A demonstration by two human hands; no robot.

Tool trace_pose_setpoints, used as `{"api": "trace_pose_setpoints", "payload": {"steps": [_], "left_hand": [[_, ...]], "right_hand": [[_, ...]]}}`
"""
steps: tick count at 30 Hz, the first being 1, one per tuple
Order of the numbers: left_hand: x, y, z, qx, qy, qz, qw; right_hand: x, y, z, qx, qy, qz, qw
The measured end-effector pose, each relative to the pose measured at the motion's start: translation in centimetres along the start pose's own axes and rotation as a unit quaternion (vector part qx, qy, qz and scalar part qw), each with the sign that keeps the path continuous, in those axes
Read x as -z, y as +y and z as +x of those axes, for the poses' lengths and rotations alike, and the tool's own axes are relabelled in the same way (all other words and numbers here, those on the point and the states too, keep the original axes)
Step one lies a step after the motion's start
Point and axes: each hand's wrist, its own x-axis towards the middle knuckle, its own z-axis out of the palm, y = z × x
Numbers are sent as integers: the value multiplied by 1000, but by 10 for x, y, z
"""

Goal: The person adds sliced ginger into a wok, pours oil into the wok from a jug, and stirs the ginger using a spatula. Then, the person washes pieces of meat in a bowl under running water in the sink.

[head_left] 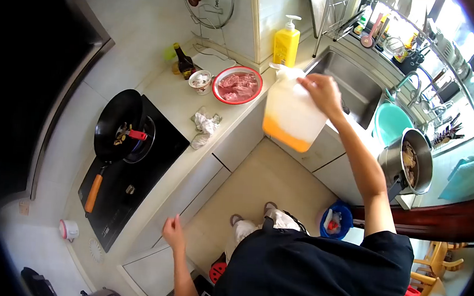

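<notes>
"Head view: where's the plastic jug (295, 105)?"

"Just left of the sink (355, 73), the right hand (322, 92) grasping its top, probably so the orange liquid (287, 136) hangs low."

"And the left hand (174, 233)?"

"Farther left of the sink, fingers curled on nothing visible; left again, the wok (112, 110), likely placed for heat."

translucent jug (293, 111) in right grip (323, 94), wok (111, 120) on black hob (142, 181)

Glossy white tiled walls (147, 26) rise at far left. Flat white cabinet fronts (241, 142) border a smooth beige floor (249, 176). Daylight glares through a bright window (461, 23) at far right; near right stands what looks like a light-brown wooden chair (436, 263).
</notes>
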Motion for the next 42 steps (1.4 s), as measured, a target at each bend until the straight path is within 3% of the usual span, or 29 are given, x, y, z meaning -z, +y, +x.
{"api": "trace_pose_setpoints", "payload": {"steps": [1,5,7,9,13,14,15,17,19,20,23,25,26,27,28,29,30,31,32,33,35,38,40,42], "left_hand": [[4,-22,-16,83,15,1,996],[5,-92,-90,138,36,-9,990],[3,-102,-113,171,29,-24,985],[6,-101,-133,277,3,-81,958],[6,-96,-143,334,12,-81,939],[2,-97,-141,268,47,-71,960],[3,-98,-142,206,93,-51,973],[9,-102,-126,178,92,24,980],[6,-115,-91,202,123,15,971],[9,-114,-68,190,126,50,972],[9,-126,6,157,204,58,964],[13,-131,58,150,230,45,961],[14,-135,79,147,236,56,959],[15,-138,99,144,235,59,959],[17,-139,120,140,235,61,960],[16,-142,138,139,236,70,959],[15,-143,154,136,236,79,959],[13,-145,169,142,229,107,957],[14,-143,178,137,220,107,960],[17,-140,186,134,209,108,963],[27,-135,195,146,136,122,972],[33,-145,196,97,131,155,974],[36,-148,196,77,118,188,972],[35,-153,197,65,118,200,970]], "right_hand": [[10,8,7,-20,12,-12,1000],[38,59,24,-89,45,-72,992],[46,84,26,-125,66,-113,983],[50,109,29,-167,103,-142,970],[46,147,32,-164,135,-173,962],[45,157,33,-182,105,-165,964],[30,194,36,-153,179,-197,952],[37,201,35,-150,133,-138,970],[40,202,43,-155,58,-182,969],[37,216,44,-139,101,-268,948],[44,213,48,-108,29,-401,909],[40,167,40,-144,17,-481,864],[32,154,34,-101,64,-530,839],[25,97,23,-48,67,-501,861],[0,122,42,110,127,-479,862],[-30,65,34,159,89,-334,925],[-76,45,40,190,35,-347,918],[-112,-38,13,303,-9,-94,948],[-142,-106,-4,270,-115,-120,949],[-182,-152,-18,336,-163,18,927],[-242,-233,-41,417,-166,42,893],[-315,-297,-57,402,-205,45,891],[-335,-326,-66,291,-265,-112,912],[-343,-337,-63,308,-263,-155,901]]}}
